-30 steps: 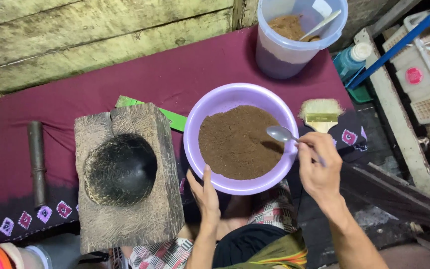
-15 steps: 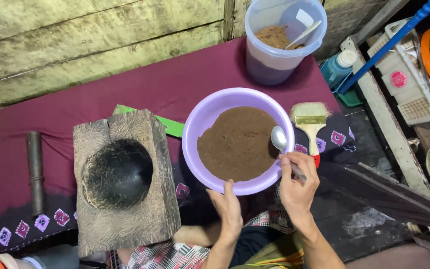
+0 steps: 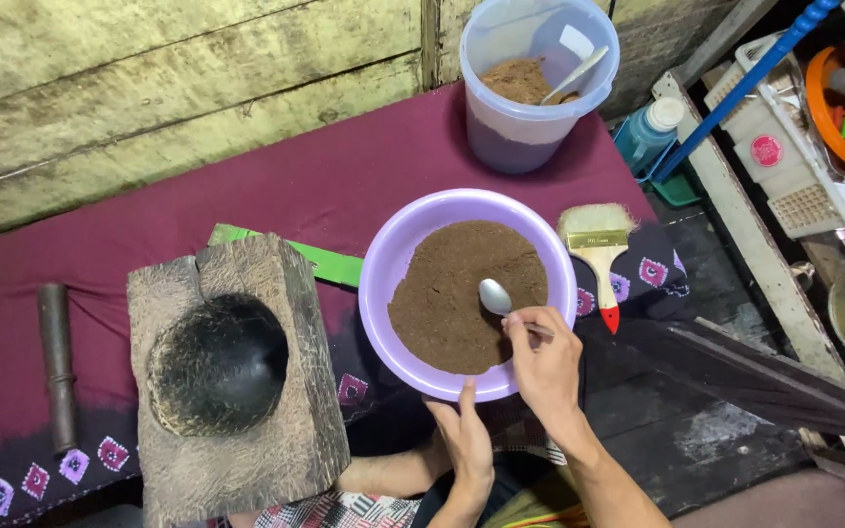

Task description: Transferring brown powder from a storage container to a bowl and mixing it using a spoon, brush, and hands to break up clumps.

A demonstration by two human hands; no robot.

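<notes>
Right hand (image 3: pixel 543 364), pinching the spoon (image 3: pixel 494 295), has moved inward over the powder (image 3: pixel 466 293); left hand (image 3: pixel 468 442), fingers pressed together, steadies the purple bowl (image 3: pixel 393 256) rim.

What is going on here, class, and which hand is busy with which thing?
A person's right hand holds a metal spoon over brown powder in a purple bowl. The left hand steadies the bowl's near rim. A wooden mortar block stands beside it on a maroon cloth.

Soft even light, sharp centre, dim right edge, slight wide-angle bending.
</notes>
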